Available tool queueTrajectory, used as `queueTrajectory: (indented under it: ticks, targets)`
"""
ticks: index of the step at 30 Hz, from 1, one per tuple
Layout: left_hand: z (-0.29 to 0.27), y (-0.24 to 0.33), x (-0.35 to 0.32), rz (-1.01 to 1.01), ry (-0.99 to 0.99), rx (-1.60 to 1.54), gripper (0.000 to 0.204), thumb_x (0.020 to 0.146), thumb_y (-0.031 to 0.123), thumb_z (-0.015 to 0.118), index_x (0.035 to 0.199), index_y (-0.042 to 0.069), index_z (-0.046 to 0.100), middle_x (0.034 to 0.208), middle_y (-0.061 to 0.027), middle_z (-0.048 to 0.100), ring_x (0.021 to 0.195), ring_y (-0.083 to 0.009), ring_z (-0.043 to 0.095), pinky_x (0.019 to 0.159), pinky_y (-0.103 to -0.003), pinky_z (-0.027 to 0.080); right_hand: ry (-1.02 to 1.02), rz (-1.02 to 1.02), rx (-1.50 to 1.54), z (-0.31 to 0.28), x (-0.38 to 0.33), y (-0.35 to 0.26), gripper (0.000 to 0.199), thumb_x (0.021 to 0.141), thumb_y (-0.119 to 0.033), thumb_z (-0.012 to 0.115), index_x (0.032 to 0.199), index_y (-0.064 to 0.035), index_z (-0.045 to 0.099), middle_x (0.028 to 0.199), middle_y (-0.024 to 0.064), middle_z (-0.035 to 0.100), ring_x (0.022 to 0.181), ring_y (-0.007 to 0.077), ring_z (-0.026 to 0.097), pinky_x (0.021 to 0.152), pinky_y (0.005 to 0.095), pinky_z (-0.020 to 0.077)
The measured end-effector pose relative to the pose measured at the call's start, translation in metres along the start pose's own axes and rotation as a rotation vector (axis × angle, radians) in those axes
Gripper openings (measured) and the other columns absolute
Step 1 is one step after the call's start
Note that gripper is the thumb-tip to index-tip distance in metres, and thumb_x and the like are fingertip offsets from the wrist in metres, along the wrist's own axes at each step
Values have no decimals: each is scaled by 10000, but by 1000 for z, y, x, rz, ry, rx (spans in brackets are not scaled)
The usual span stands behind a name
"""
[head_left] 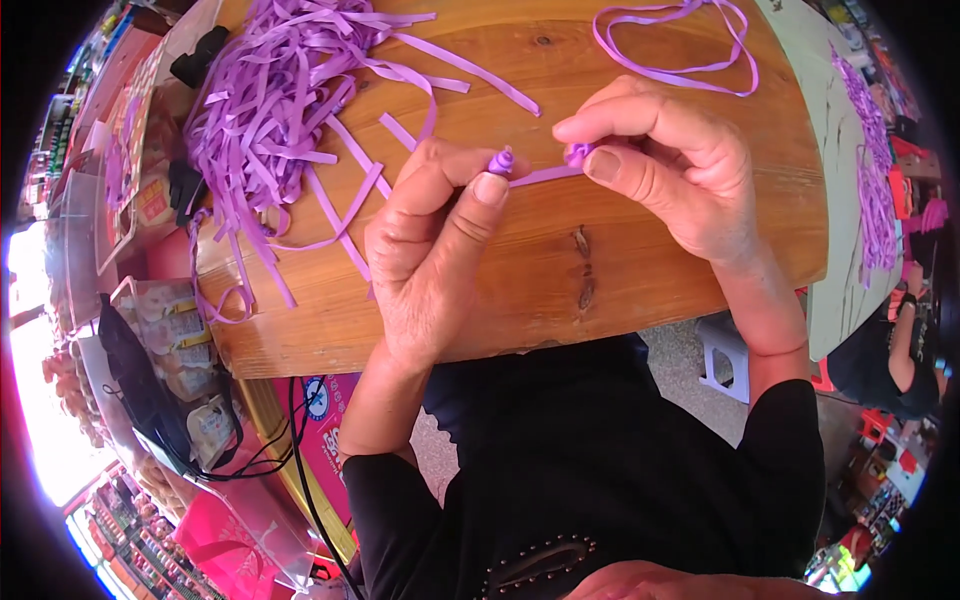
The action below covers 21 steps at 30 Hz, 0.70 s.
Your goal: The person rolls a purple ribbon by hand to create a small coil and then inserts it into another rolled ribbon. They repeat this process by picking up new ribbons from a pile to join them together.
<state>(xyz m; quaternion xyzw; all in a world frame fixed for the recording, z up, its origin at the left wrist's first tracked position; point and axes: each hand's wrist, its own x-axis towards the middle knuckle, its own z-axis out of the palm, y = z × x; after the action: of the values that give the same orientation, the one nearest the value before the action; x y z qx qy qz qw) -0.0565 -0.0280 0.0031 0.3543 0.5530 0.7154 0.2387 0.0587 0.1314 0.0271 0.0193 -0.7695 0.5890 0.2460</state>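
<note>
Above the wooden table [480, 310], both my hands are raised in front of me. My left hand [420, 240] pinches a small purple tip [502, 162] between thumb and index finger; it looks coiled or capped, and I cannot make out which. Between thumb and fingertips, my right hand [685, 165] holds a bunched purple ribbon end [577, 155]. A flat stretch of purple ribbon [548, 174] runs across the gap between the two hands. A heap of cut purple ribbons [270, 120] lies on the table beyond my left hand, its loose strands reaching toward that hand.
Farther off to the right lies a loop of purple ribbon [745, 70]. A pale marbled table [840, 310] adjoins on the right, with more purple strands [875, 170]. Black cables [295, 440] hang at the left. Another person's arm [903, 345] shows at the far right, and a pale stool [722, 355] stands below.
</note>
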Motion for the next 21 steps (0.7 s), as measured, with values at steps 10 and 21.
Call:
queueTrajectory:
  ticks: [10, 21]
  targets:
    - [7, -8, -4, 51, -67, 172, 67, 849, 1, 599, 908, -7, 631, 735, -12, 471, 661, -96, 399, 583, -222, 315, 69, 96, 159, 5, -8, 8, 220, 815, 75, 599, 1029, 26, 616, 926, 99, 593, 797, 126, 577, 681, 213, 462]
    - [20, -12, -6, 15, 16, 50, 86, 843, -2, 610, 928, -10, 599, 814, -11, 485, 681, -82, 398, 626, -213, 355, 103, 25, 185, 4, -12, 18, 176, 833, 27, 610, 1009, 28, 598, 918, 94, 607, 806, 117, 585, 681, 208, 473]
